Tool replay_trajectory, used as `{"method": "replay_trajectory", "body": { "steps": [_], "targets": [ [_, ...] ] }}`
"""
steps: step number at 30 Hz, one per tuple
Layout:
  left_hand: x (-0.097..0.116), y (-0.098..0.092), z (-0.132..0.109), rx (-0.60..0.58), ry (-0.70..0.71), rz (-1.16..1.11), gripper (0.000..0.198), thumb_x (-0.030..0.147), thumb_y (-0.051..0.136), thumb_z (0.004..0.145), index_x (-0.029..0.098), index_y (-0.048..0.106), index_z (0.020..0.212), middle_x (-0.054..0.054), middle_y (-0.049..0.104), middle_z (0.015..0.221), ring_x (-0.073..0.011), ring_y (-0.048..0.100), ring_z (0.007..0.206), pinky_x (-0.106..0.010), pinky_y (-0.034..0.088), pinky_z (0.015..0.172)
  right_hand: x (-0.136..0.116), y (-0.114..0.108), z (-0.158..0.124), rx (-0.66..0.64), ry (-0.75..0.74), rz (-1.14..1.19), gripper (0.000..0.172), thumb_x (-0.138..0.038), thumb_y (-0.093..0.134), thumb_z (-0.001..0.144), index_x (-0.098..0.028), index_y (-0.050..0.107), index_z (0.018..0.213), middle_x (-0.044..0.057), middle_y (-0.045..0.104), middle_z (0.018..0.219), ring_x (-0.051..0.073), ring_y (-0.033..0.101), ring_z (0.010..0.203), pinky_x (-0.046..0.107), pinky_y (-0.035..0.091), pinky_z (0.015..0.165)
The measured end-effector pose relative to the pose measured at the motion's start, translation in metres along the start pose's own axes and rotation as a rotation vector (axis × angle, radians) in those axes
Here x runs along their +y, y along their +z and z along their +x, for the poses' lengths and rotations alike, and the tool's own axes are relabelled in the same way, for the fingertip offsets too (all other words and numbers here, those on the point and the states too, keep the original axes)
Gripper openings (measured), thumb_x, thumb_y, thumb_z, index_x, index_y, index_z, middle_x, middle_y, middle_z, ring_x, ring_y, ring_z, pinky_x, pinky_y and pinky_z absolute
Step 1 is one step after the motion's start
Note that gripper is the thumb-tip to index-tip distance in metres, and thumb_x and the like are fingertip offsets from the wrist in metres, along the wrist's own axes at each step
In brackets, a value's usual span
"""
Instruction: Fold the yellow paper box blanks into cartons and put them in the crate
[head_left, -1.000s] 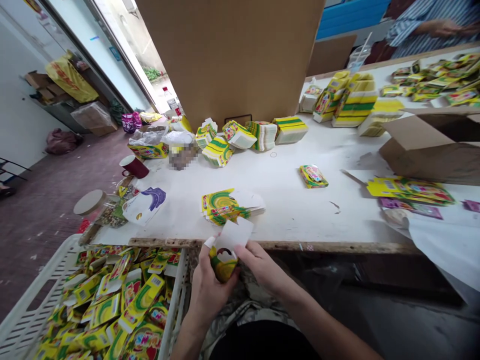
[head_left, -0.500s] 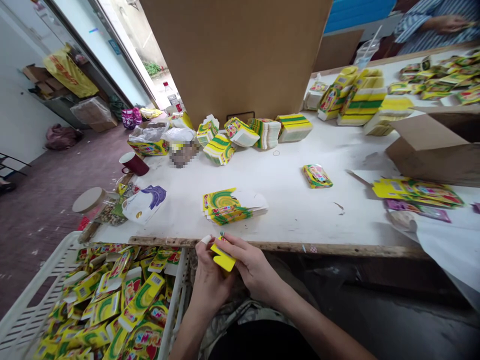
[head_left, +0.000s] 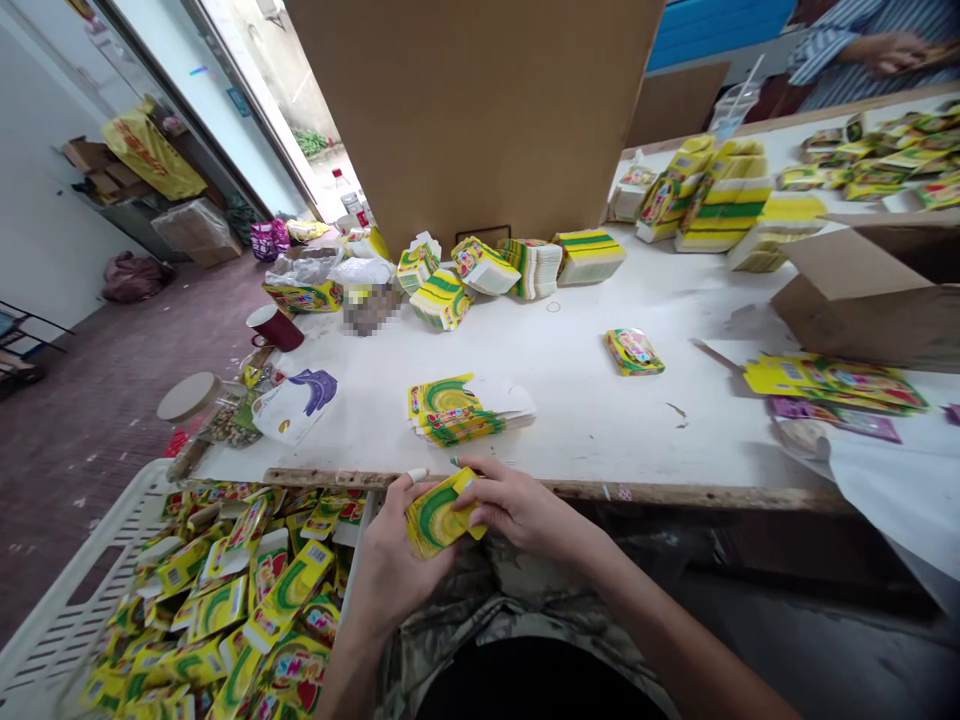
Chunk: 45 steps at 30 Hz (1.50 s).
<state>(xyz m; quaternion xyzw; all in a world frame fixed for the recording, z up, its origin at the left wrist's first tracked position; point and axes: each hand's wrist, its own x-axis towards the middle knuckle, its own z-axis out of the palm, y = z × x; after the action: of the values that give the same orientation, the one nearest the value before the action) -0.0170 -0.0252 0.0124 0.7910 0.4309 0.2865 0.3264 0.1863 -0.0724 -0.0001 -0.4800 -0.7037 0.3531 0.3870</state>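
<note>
By the near edge of the white table (head_left: 577, 430), the left hand (head_left: 397, 550) curls its fingers around a yellow carton (head_left: 433, 515); the right hand (head_left: 517, 505) closes bent fingers on its other end. On the table lies a carton stack (head_left: 457, 412), then bundles (head_left: 589, 260).

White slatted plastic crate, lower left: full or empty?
Full, or nearly: yellow-and-green cardboard boxes lie heaped across the crate, hiding its floor.

Yellow carton (head_left: 429, 522) with green swirl, white tabletop (head_left: 577, 430), dark red mug (head_left: 283, 331), blue-and-white striped sleeve (head_left: 816, 58)
</note>
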Motion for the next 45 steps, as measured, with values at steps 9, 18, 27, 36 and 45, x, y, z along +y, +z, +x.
{"method": "replay_trajectory", "body": {
  "steps": [9,18,27,36,45],
  "targets": [
    [-0.003,0.002,-0.003,-0.031,-0.013,0.031,0.07,0.03,0.08,0.065,0.022,0.041,0.122,-0.011,0.069,0.11,-0.0266,0.068,0.096,-0.036,0.054,0.08,0.003,0.001,-0.004,-0.026,0.001,0.028,0.027,-0.027,0.054,0.092,-0.021,0.068,0.115,0.016,0.039,0.149,0.026,0.044,0.133,0.042,0.039,0.105],
    [-0.002,0.016,-0.004,0.133,-0.093,-0.05,0.067,0.028,0.084,0.055,0.021,0.055,0.114,-0.011,0.07,0.107,-0.0295,0.067,0.098,-0.04,0.053,0.085,0.001,0.011,0.005,0.048,0.029,0.124,0.068,-0.017,0.06,0.085,-0.021,0.031,0.146,0.016,0.031,0.151,0.025,0.029,0.141,0.046,0.027,0.113],
    [-0.013,-0.007,-0.009,0.907,-0.322,-1.069,0.065,0.074,0.045,0.077,0.019,0.059,0.108,-0.008,0.066,0.107,-0.0216,0.064,0.095,-0.034,0.054,0.083,0.003,-0.017,0.028,0.495,0.07,-0.109,0.031,-0.024,0.056,0.09,-0.022,0.057,0.121,0.009,0.063,0.111,0.022,0.058,0.103,0.039,0.049,0.09],
    [-0.015,0.009,-0.011,0.672,-0.578,-1.227,0.043,0.055,0.06,0.08,0.02,0.061,0.105,-0.006,0.066,0.101,-0.0146,0.064,0.079,-0.025,0.053,0.066,0.023,-0.028,0.072,0.496,0.263,-0.453,0.012,-0.012,0.063,0.08,-0.016,0.065,0.091,0.015,0.059,0.099,0.032,0.049,0.097,0.048,0.041,0.088],
    [-0.002,0.033,-0.006,0.343,-0.486,-1.239,0.051,0.053,0.072,0.071,0.023,0.063,0.112,-0.008,0.067,0.113,-0.023,0.064,0.099,-0.033,0.055,0.08,-0.017,-0.008,0.047,0.293,0.23,-0.115,0.02,-0.008,0.062,0.077,-0.02,0.054,0.09,0.001,0.059,0.085,0.017,0.052,0.078,0.028,0.04,0.072]
  ]
}}
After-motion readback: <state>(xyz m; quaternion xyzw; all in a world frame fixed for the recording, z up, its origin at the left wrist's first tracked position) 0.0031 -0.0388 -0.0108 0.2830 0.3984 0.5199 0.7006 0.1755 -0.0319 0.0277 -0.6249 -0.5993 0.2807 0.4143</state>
